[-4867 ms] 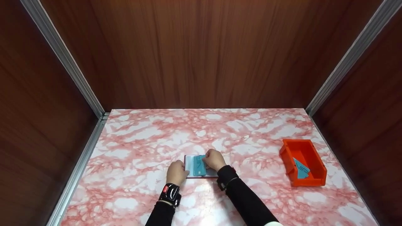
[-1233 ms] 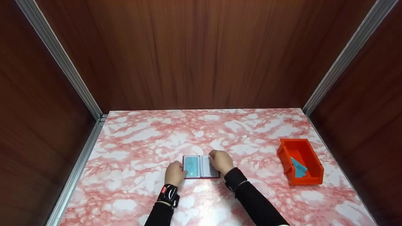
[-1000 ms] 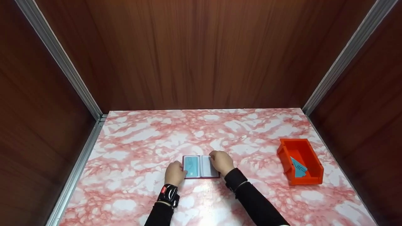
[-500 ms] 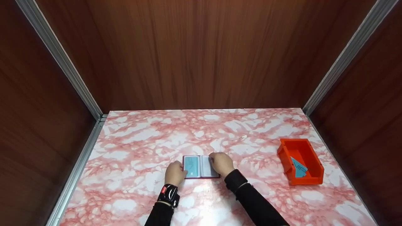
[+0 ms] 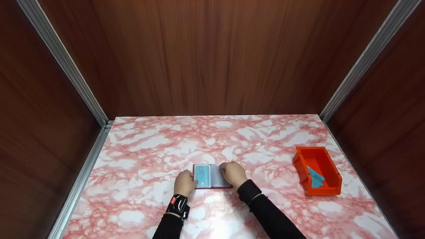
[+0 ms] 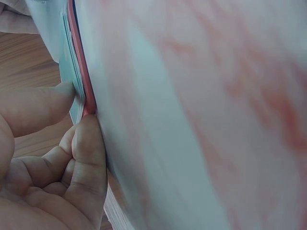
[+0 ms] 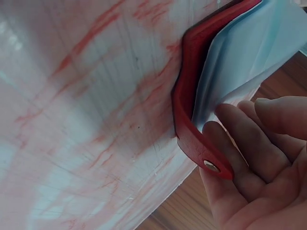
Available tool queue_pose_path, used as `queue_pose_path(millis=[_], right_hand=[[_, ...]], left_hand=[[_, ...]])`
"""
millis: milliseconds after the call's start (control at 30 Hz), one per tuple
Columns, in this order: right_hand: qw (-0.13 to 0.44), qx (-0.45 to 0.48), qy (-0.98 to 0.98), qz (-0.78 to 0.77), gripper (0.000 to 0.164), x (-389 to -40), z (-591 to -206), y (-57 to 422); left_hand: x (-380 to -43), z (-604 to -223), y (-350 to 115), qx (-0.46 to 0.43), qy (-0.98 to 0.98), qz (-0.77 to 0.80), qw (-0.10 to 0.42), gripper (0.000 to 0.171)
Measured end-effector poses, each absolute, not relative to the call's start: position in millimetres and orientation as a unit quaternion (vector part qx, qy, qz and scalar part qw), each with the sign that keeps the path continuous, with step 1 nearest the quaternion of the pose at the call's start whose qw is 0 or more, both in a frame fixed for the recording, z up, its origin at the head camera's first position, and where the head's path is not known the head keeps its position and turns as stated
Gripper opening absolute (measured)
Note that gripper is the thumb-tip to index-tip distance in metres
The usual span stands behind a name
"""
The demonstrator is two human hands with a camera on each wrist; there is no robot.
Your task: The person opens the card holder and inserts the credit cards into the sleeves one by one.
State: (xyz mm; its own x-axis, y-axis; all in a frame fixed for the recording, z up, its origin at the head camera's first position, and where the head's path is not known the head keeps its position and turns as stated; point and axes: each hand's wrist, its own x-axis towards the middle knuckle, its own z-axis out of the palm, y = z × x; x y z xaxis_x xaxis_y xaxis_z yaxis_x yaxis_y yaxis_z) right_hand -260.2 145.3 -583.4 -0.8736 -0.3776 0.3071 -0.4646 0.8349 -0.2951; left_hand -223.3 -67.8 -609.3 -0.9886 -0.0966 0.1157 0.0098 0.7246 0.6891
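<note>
1. While the 9 o'clock edge of an open, red-covered card booklet with clear plastic sleeves [image 5: 210,181] is pinched by the left hand [image 5: 185,183], thumb over the pages, the 3 o'clock side is attended to by the right hand [image 5: 234,174].
2. A clear, flexible plastic leaf [image 5: 216,176] is touched by the right fingertips; whether it is pinched cannot be told.
3. Beside those fingers, a red strap with a round metal snap [image 7: 195,147] is left unfastened.
4. About five seconds ago a flat teal rectangular card [image 5: 202,176] was held over the booklet by the right hand; now a card is seated in the 9 o'clock sleeve. That sleeve can be judged filled, and work seems to have been turned to the leaf.
5. Well apart at 3 o'clock, an orange-red open plastic bin [image 5: 299,170] is seen, with teal card stock [image 5: 316,178] lying toward its 6 o'clock end; how many pieces cannot be told.
6. Everything is borne by a pink-and-white marbled tabletop [image 5: 149,143].
</note>
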Motion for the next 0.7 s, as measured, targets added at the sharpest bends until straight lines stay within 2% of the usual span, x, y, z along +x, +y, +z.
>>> queue_pose_path(millis=[400,700], right_hand=[[0.075,0.235,-0.946,0.211,0.012,-257.7,-578.6,141.3],[0.072,0.273,-0.931,0.230,0.013,-257.1,-580.2,135.2]], left_hand=[[-223.3,-608.9,-67.5,0.020,-0.926,-0.369,0.074,0.024],[-223.6,-608.3,-66.9,0.020,-0.926,-0.369,0.077,0.023]])
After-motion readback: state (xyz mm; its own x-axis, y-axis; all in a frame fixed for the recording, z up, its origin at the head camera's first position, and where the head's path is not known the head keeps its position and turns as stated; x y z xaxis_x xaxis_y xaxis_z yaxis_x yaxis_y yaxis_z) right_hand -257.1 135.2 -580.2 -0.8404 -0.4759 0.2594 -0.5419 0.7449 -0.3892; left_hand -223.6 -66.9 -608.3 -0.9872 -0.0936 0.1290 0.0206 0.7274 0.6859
